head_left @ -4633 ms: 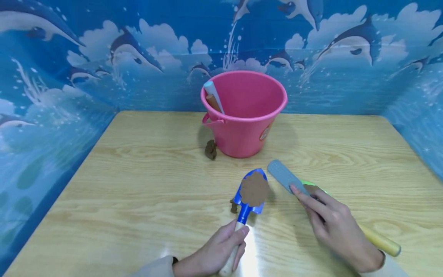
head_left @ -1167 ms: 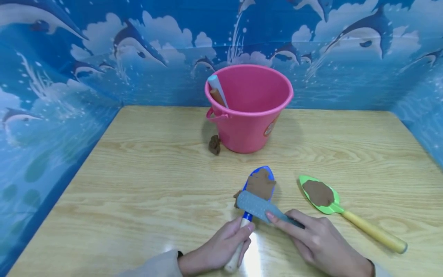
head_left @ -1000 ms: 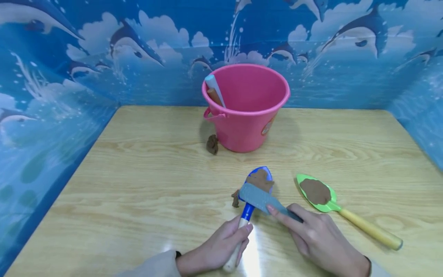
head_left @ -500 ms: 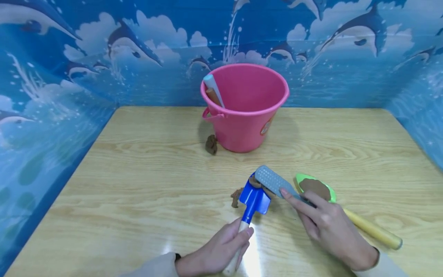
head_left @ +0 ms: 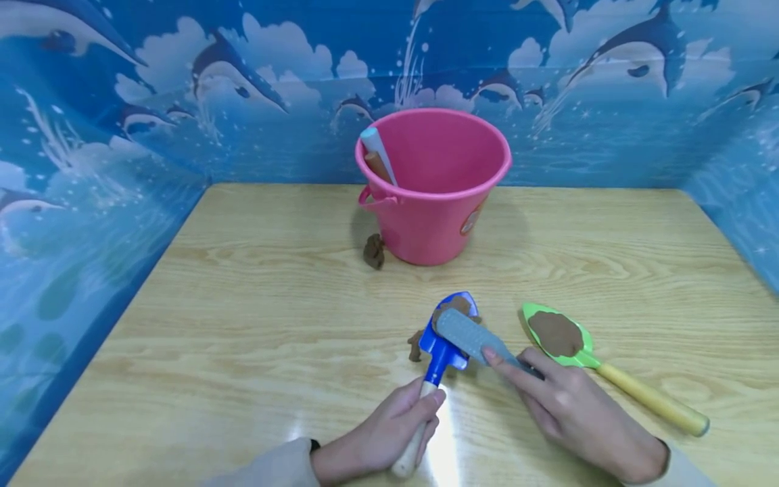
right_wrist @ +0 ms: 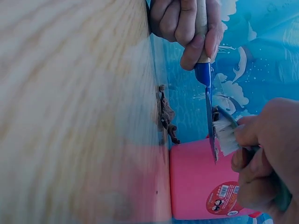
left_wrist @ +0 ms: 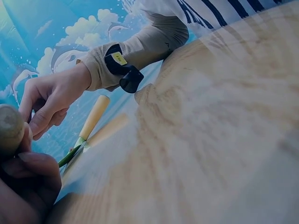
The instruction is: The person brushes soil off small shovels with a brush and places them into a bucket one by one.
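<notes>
My left hand [head_left: 389,426] grips the pale wooden handle of a blue toy shovel [head_left: 443,355], held over the table. Brown mud-like stuff [head_left: 458,304] covers part of the blade towards the tip, while the part near the handle shows bare blue. My right hand [head_left: 578,412] holds a grey-blue brush [head_left: 471,335], its forefinger laid along the back. In the right wrist view the brush's white bristles [right_wrist: 225,136] face down against the shovel's blade. The left wrist view catches the butt end of the shovel handle [left_wrist: 10,130] in my fingers.
A pink bucket [head_left: 426,233] stands at the back, with two handles sticking out of it. Brown lumps lie beside the bucket [head_left: 374,251] and left of the shovel [head_left: 415,346]. At right lies a green shovel [head_left: 587,358] bearing a brown patch. Dolphin-print sheeting [head_left: 292,135] surrounds the table.
The brush has swept over the blue blade, reached its tip side, and come back towards the middle. Brown stuff has shifted towards the tip, baring blue near the handle.
</notes>
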A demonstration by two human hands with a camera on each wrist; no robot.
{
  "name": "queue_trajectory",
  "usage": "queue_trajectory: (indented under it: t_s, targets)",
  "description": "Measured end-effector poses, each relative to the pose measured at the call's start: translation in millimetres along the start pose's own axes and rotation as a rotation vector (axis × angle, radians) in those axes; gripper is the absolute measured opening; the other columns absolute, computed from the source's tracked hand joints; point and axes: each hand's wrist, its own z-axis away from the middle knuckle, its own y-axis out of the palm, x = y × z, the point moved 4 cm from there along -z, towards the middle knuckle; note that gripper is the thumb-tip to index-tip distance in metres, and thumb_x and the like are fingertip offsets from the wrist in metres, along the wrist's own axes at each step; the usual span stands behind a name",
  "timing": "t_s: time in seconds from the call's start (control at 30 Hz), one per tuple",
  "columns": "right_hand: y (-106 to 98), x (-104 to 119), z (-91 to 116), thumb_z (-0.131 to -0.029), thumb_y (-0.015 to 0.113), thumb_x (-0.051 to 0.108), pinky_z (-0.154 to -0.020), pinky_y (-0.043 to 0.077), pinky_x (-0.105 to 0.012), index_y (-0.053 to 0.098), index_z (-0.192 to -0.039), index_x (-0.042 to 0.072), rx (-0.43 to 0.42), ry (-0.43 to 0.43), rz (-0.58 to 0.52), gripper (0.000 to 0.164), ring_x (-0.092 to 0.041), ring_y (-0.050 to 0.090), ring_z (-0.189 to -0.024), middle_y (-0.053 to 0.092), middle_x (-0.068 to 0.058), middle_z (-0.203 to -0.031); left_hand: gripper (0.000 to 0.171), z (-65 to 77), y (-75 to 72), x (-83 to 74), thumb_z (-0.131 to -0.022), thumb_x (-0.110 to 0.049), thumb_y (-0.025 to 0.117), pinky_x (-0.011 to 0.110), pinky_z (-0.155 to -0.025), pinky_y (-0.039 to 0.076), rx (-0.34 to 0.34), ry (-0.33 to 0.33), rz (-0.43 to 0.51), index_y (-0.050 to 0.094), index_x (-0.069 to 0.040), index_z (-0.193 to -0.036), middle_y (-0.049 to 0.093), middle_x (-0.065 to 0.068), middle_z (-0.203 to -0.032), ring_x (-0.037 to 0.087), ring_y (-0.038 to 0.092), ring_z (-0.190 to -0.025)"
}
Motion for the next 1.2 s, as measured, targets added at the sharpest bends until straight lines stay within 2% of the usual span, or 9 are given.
queue_trajectory:
  t_s: [0.27,0.5,0.73,0.83,0.97,1.07,1.2]
  targets:
    - [2,4,1,-0.107,0.027,0.025,-0.052,0.034,-0.008,0.062,-0.129,0.01,0.023,-0.033,0.018,0.043,-0.005,0.041,-0.066,0.05,-0.001,-0.087,0.033,-1.2,-0.9,1.2,-0.105,-0.026,0.037,0.016,-0.037,0.037,-0.004,-0.029,0.054,0.041,0.005,-0.095,0.044,-0.003,-0.054,0.003,0.045,-0.04]
    - [2,5,2,-0.107,0.028,0.026,-0.054,0.035,-0.009,0.06,-0.131,0.013,0.027,-0.031,0.001,0.042,-0.005,0.043,-0.069,0.051,0.0,-0.09,0.034,-1.8,-1.7,1.8,-0.105,-0.026,0.036,0.015,-0.038,0.036,-0.008,-0.026,0.071,0.04,0.007,-0.094,0.044,-0.003,-0.054,0.003,0.044,-0.04]
    - [0,-7,-1,-0.105,0.037,0.027,-0.056,0.04,-0.009,0.067,-0.119,0.005,-0.074,0.077,-0.114,0.04,-0.002,0.047,-0.069,0.06,0.001,-0.091,0.032,-1.8,-1.3,-0.4,-0.104,-0.024,0.038,0.017,-0.036,0.039,0.0,-0.024,0.015,0.04,0.006,-0.092,0.044,-0.004,-0.057,0.003,0.045,-0.04]
    - [0,-10,0,-0.105,0.037,0.029,-0.059,0.044,-0.012,0.068,-0.114,0.004,-0.082,0.112,-0.109,0.041,-0.003,0.051,-0.071,0.064,-0.002,-0.096,0.03,-1.0,-0.6,-0.7,-0.104,-0.021,0.038,0.019,-0.034,0.039,0.012,-0.013,-0.017,0.04,0.006,-0.09,0.044,-0.005,-0.057,0.002,0.045,-0.039]
    - [-3,-10,-2,-0.105,0.039,0.027,-0.06,0.044,-0.01,0.067,-0.116,0.001,-0.105,0.093,-0.174,0.04,-0.001,0.05,-0.072,0.063,0.0,-0.091,0.031,-1.4,-1.4,-0.2,-0.105,-0.023,0.038,0.019,-0.034,0.039,0.011,-0.019,0.007,0.04,0.004,-0.091,0.045,-0.005,-0.057,0.002,0.046,-0.04]
    - [-10,-11,-6,-0.104,0.043,0.025,-0.058,0.041,-0.008,0.066,-0.115,-0.005,-0.176,0.059,-0.237,0.04,0.001,0.048,-0.071,0.063,0.002,-0.086,0.031,-3.0,-3.0,0.2,-0.105,-0.025,0.036,0.017,-0.037,0.038,-0.002,-0.033,0.058,0.039,0.003,-0.092,0.045,-0.004,-0.055,0.004,0.046,-0.04]
    - [-17,-11,-12,-0.103,0.047,0.023,-0.058,0.043,-0.012,0.067,-0.11,-0.009,-0.265,0.032,-0.262,0.038,0.0,0.052,-0.074,0.07,-0.005,-0.094,0.031,-4.3,-4.1,0.7,-0.105,-0.025,0.036,0.016,-0.04,0.036,-0.01,-0.04,0.092,0.039,0.003,-0.093,0.045,-0.003,-0.055,0.004,0.045,-0.041]
